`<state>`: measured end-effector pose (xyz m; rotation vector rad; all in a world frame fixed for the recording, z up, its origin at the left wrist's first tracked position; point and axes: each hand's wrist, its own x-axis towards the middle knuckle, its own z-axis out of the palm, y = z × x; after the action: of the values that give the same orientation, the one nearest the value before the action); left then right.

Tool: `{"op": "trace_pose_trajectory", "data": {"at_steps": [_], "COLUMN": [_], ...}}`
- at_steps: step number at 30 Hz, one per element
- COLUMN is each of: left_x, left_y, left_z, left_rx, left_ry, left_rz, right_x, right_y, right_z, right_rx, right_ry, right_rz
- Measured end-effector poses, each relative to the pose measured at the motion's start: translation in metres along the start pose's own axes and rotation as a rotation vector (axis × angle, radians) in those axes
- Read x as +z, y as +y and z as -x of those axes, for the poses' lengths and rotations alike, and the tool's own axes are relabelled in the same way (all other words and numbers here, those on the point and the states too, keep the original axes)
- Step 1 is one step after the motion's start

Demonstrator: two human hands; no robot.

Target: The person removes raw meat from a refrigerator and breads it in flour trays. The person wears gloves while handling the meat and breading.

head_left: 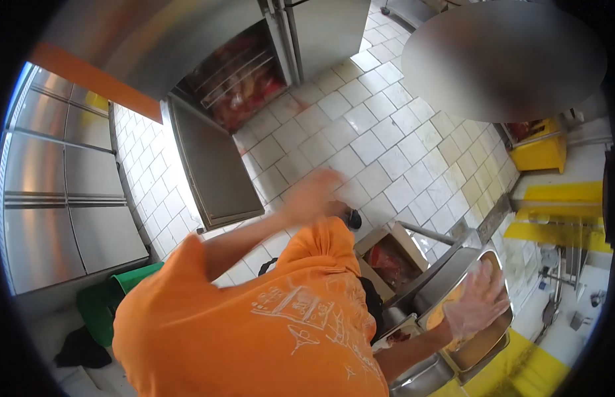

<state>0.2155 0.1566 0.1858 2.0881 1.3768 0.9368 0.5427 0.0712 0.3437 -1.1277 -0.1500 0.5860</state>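
My right hand (478, 303), in a clear plastic glove, is over a long metal food pan (504, 325) with yellow-orange contents. Its fingers are spread apart, and I see nothing held in it. My left hand (314, 196) is lifted in front of my body above the tiled floor. Motion smears its fingers, so its grip does not show. Beside the long pan, near my right forearm, is a smaller metal pan (397, 335) with dark reddish contents. A cardboard box (417, 246) holding a red plastic-wrapped item (387, 261) lies just beyond my body.
A low cabinet door (215, 165) hangs open at left, with red packages (244, 86) on the racks inside. A green bin (99, 311) stands at lower left. Yellow panels (559, 228) and a yellow container (540, 153) are at right. A blurred oval hides the upper right.
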Motion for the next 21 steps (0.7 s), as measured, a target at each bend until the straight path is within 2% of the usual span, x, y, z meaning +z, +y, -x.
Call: {"op": "trace_pose_trajectory", "data": {"at_steps": [1, 2, 3, 4, 5, 6, 7, 8, 10, 12, 14, 15, 16, 17, 18, 19, 20, 21], "left_x": [-0.031, -0.078, -0.114, -0.136, -0.160, -0.165, -0.158, -0.140, -0.132, -0.115, -0.103, -0.097, -0.080, -0.066, -0.060, -0.029, -0.009, 0.028], "left_y": [-0.059, -0.103, -0.115, -0.153, -0.151, -0.252, -0.221, -0.225, -0.191, -0.216, -0.209, -0.197, -0.213, -0.207, -0.177, -0.215, -0.199, -0.245], "left_z": [0.036, 0.060, 0.092, 0.138, 0.168, 0.273, 0.269, 0.279, 0.248, 0.253, 0.224, 0.199, 0.188, 0.161, 0.122, 0.114, 0.083, 0.071], "left_rx": [-0.127, -0.687, -0.962, -1.400, -1.639, -1.433, -1.547, -1.500, -1.542, -1.546, -1.513, -1.507, -1.449, -1.425, -1.377, -1.301, -0.966, -0.769], "left_ry": [0.101, 0.032, 0.072, -0.001, 0.006, -0.123, 0.071, 0.178, 0.267, 0.321, 0.303, 0.241, 0.219, 0.251, 0.230, 0.247, 0.090, 0.293], "left_rz": [-0.483, -0.706, -0.949, -1.011, -0.807, -0.504, -0.122, -0.370, -0.385, -0.327, -0.256, -0.123, -0.160, -0.075, 0.089, 0.068, -0.226, -0.334], "right_x": [-0.025, -0.054, -0.095, -0.116, -0.131, -0.147, -0.162, -0.182, -0.228, -0.274, -0.288, -0.289, -0.291, -0.293, -0.295, -0.298, -0.290, -0.271], "right_y": [-0.002, -0.007, -0.019, -0.030, -0.038, -0.042, -0.045, -0.048, -0.051, -0.044, -0.039, -0.036, -0.036, -0.036, -0.036, -0.035, -0.038, -0.045], "right_z": [-0.009, -0.020, -0.038, -0.036, -0.033, -0.027, -0.021, -0.019, -0.015, -0.009, -0.003, 0.004, 0.011, 0.019, 0.028, 0.037, 0.046, 0.056], "right_rx": [-0.160, -0.327, -0.530, -0.532, -0.534, -0.468, -0.397, -0.390, -0.227, -0.188, -0.152, -0.080, -0.012, -0.015, -0.022, -0.030, -0.039, -0.005], "right_ry": [-0.128, -0.247, -0.371, -0.295, -0.220, -0.134, -0.048, -0.047, 0.152, 0.165, 0.181, 0.197, 0.214, 0.228, 0.252, 0.284, 0.322, 0.435], "right_rz": [0.205, 0.411, 0.987, 1.057, 1.126, 0.931, 0.734, 0.733, 0.641, 0.612, 0.578, 0.571, 0.563, 0.562, 0.561, 0.557, 0.549, 0.590]}}
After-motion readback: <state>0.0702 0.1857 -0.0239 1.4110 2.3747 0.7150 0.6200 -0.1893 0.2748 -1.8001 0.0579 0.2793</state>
